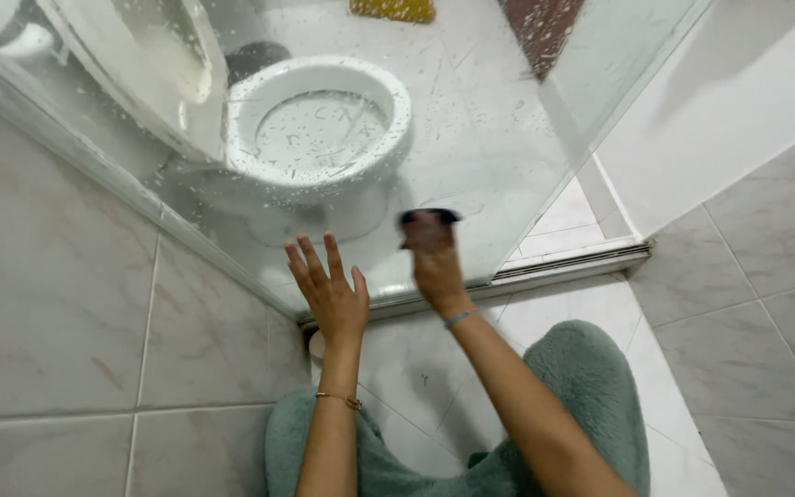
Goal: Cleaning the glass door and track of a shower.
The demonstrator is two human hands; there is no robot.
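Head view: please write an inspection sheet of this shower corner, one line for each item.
Surface: glass panel, spotted with droplets, standing on a metal track.
Job's things: dark object, blurred, pressed to the glass; its kind cannot be told.
Clutter: green fabric at the bottom of the view.
Grippers: left hand open, fingers spread near the glass; right hand closed on the dark object.
Cables: nothing seen.
Surroundings: pale wall tiles; toilet seen through the glass, seat raised; a yellow thing on the floor beyond.
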